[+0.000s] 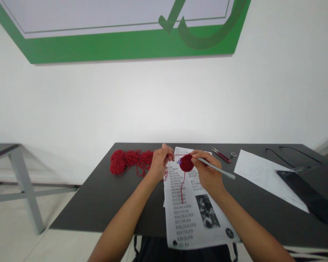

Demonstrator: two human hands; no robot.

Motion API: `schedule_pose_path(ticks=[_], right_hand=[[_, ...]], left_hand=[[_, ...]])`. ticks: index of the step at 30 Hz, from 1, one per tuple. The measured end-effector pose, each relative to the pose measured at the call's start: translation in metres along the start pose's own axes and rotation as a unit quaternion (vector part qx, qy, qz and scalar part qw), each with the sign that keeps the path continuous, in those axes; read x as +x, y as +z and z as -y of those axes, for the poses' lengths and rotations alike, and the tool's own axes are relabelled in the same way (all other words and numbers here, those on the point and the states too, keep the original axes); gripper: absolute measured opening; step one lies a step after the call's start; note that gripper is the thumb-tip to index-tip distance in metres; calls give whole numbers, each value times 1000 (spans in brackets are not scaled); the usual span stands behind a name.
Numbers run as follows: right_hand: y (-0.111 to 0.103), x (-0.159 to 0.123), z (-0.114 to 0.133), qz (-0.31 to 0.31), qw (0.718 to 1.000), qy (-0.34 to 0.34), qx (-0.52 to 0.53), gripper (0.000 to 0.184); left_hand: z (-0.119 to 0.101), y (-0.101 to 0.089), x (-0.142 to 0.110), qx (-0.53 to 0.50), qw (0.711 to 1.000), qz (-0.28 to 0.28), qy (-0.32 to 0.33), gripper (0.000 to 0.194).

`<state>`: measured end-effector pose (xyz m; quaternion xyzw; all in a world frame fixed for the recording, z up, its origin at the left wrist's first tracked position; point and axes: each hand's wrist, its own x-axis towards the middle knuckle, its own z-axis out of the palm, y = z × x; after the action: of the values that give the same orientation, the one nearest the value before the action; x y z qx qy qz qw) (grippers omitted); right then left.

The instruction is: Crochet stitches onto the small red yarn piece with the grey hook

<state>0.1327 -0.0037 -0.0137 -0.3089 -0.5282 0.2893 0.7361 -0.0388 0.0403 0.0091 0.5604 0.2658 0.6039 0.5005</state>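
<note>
My right hand (206, 169) pinches a round piece of red crochet (186, 163) at its upper right edge and also holds a grey-handled crochet hook (217, 167), its handle pointing right. A small purple stitch marker (180, 161) sits on the piece's left edge. Left of it, my left hand (162, 160) has its fingers closed on red yarn (180, 155), a strand of which runs taut across to the piece. A loose red tail (182, 187) hangs down over the printed pattern sheet (186, 225). The hook's tip is hidden by the fingers and the crochet.
On the dark table (98, 207), a red yarn ball (119, 162) with loose loops lies at the left. Thread snips (221, 155), a small ring (233, 155), another paper sheet (265, 178), glasses (281, 158) and a black phone (306, 193) lie right. A white wall stands behind.
</note>
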Motion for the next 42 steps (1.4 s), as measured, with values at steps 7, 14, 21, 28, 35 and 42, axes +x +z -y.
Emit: schedule_pose_path(ticks=[7,14,21,28,35,42], right_hand=[[4,-5,6,10,997,-42,-71,9],[8,-8,11,16,989,-78,-122,10],[9,-13,12,12,991,-81,-102,8],[6,-15,14,37,943,-233,-237,20],[3,-10,13,53,930,-286,-225,19],[2,-7,14,9,995,-75,-65,21]], left_hand=[[-12,14,-11,-276,942,109,-156,64],[11,21,-17,-51,998,45,2,65],[18,25,-23,-126,992,26,-2,67],[13,30,-27,-138,990,27,-20,68],[12,28,-26,-125,991,25,-26,65],[9,27,-23,-76,997,22,1,64]])
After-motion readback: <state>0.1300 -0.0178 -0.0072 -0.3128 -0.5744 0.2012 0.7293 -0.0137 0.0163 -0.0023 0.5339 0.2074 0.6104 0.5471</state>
